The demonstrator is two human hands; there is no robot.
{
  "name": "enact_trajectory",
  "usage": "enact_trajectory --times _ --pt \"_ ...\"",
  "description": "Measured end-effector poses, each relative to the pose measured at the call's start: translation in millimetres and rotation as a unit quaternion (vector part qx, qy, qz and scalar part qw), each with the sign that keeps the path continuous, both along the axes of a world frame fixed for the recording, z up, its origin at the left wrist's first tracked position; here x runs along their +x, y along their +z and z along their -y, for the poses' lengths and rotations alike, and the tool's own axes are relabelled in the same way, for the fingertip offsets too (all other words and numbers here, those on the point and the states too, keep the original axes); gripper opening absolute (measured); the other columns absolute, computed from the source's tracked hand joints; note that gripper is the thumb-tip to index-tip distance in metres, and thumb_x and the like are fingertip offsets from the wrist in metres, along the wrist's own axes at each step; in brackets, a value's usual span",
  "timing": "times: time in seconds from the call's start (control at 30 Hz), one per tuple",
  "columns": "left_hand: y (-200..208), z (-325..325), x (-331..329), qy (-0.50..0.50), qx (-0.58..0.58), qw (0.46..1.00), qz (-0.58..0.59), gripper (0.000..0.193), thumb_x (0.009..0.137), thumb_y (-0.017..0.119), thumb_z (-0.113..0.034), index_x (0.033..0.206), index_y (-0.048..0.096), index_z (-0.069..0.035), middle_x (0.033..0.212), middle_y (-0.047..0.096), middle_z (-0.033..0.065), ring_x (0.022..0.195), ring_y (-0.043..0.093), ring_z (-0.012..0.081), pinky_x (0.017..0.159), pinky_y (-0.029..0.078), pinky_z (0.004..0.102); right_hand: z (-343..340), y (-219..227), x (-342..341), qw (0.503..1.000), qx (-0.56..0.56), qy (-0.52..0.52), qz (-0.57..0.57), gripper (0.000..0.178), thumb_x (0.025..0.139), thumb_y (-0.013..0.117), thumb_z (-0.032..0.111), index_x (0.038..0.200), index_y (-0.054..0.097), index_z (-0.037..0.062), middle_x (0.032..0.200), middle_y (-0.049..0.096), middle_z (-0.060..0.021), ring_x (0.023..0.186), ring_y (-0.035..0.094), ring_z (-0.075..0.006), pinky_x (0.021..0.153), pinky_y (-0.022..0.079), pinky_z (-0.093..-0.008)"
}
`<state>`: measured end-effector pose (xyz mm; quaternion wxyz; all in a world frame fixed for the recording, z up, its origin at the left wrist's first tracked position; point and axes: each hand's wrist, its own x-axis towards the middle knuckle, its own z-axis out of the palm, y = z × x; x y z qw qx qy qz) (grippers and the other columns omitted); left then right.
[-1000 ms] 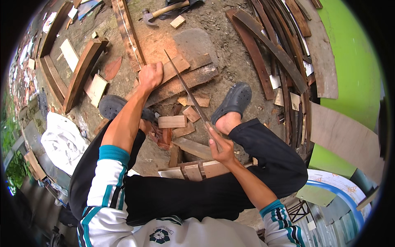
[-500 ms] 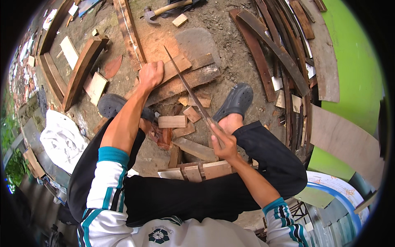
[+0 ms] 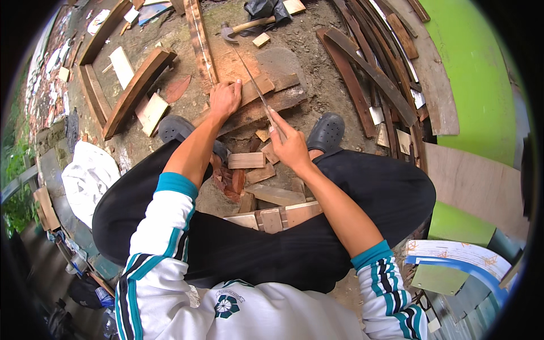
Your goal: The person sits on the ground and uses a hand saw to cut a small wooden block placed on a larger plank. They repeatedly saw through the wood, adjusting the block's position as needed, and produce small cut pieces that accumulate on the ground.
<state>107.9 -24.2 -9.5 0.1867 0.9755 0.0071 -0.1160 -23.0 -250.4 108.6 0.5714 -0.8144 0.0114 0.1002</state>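
My right hand [image 3: 290,146] grips the handle end of a handsaw, out in front of my lap. The long, thin saw blade [image 3: 256,87] slants away to the upper left and lies across a light brown wooden board [image 3: 248,94]. My left hand [image 3: 225,98] is closed over that board left of the blade, pressing it down; some of its fingers are hidden. Beneath and nearer me lies a rough, darker board [image 3: 283,102]. Orange sawdust [image 3: 229,62] covers the ground beyond.
A claw hammer [image 3: 249,26] lies at the far side by a small wood block [image 3: 261,39]. Offcuts [image 3: 247,160] are strewn between my feet. Long dark planks [image 3: 371,76] are stacked on the right. A curved beam [image 3: 136,93] and a white cloth [image 3: 89,175] lie on the left.
My right hand has pushed the saw forward, away from my body, along the board. My left hand stays on the board. The whole view has shifted slightly.
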Motion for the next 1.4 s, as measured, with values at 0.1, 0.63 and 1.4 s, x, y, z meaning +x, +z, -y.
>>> enact_trajectory --times 0.1,0.63,1.4 --pt "14.2 -5.3 -34.6 0.009 0.018 0.998 0.059 0.051 0.103 0.045 -0.043 0.139 0.058 -0.009 0.139 0.058 0.0174 0.132 0.050 0.0325 0.110 0.036 0.0503 2.3 1.4 5.6 0.999 -0.034 0.004 -0.006 0.049 0.096 0.058 0.020 0.144 0.055 0.0139 0.114 0.068 -0.0301 0.107 0.066 -0.0464 0.093 0.053 -0.0445" --pt "89.9 -83.9 -159.2 0.187 0.040 0.981 -0.029 0.047 0.096 0.061 -0.045 0.097 0.076 -0.001 0.088 0.072 0.0257 0.086 0.070 0.0446 0.079 0.055 0.0511 -16.3 53.0 58.0 0.917 -0.239 0.229 -0.221 0.084 0.084 0.052 0.011 0.162 0.022 0.0090 0.105 0.073 -0.0258 0.086 0.073 -0.0317 0.081 0.054 -0.0416" --pt "-44.0 -16.1 -212.4 -0.164 0.074 0.957 -0.228 0.073 0.070 0.088 -0.034 0.127 0.051 -0.007 0.124 0.060 0.0141 0.122 0.058 0.0323 0.099 0.048 0.0468 7.5 19.9 20.5 0.926 -0.242 0.170 -0.233 0.091 0.088 0.066 0.021 0.163 0.015 0.0088 0.128 0.062 -0.0343 0.115 0.064 -0.0444 0.101 0.048 -0.0424"
